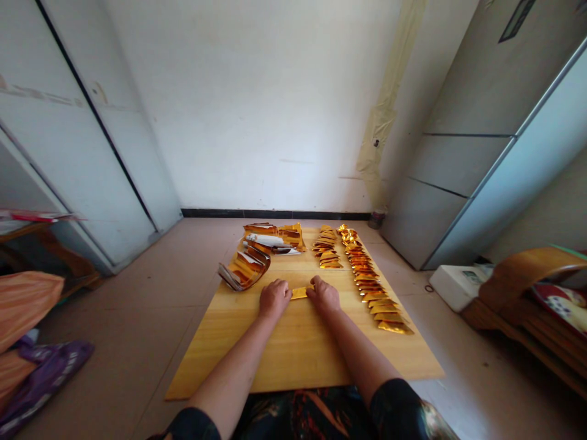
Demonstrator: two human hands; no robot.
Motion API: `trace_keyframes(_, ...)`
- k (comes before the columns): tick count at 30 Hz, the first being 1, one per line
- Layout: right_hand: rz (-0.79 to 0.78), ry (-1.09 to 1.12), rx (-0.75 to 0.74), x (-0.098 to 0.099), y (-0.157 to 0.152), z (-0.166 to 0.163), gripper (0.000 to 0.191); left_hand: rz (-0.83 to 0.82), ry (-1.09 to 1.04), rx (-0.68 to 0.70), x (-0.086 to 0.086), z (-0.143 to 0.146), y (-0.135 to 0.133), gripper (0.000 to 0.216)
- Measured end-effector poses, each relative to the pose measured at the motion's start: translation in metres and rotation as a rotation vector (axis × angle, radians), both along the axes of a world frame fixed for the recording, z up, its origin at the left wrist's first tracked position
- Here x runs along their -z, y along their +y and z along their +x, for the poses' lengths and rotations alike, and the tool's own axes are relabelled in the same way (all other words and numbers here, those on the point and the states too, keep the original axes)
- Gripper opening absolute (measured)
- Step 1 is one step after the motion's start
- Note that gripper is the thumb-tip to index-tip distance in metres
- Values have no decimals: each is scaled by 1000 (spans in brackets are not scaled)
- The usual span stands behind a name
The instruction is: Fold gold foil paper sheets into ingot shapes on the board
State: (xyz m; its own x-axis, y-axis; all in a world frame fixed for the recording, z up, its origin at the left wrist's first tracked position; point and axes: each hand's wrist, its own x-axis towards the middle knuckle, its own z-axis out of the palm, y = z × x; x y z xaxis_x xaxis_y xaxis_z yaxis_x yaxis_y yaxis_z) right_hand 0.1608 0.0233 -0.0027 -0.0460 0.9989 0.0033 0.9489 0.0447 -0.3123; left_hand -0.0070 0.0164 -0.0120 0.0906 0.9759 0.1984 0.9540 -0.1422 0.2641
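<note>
Both my hands meet near the middle of the wooden table [293, 342], at the two ends of a small strip of folded gold foil paper [299, 293]. The fingers of my left hand [275, 298] are curled round its left end. At the right end, my right hand [324, 296] grips it with bent fingers. Beyond my left hand lie a curved stack of gold paper sheets [250, 269] and a second loose pile of gold and white sheets [275, 238]. Past my right hand, folded gold pieces stand in a short row [326, 247] and a long row [373, 287].
A white wall [266, 110] rises behind the table. On the right are a grey refrigerator [463, 134], a white box [458, 286] and a wooden seat [527, 305]. On the left stand a pale cabinet [82, 122] and a purple bag [50, 373] on the floor.
</note>
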Motion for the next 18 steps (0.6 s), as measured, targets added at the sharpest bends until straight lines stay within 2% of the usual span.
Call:
trace_keyframes(8,-35,-45,9,-7,1,-4,23,-65,20,-26,0,0,6,11)
trace_keyframes(18,-15,-66,12,-2,5,-3,23,-76,42,-21,-5,1,5,11)
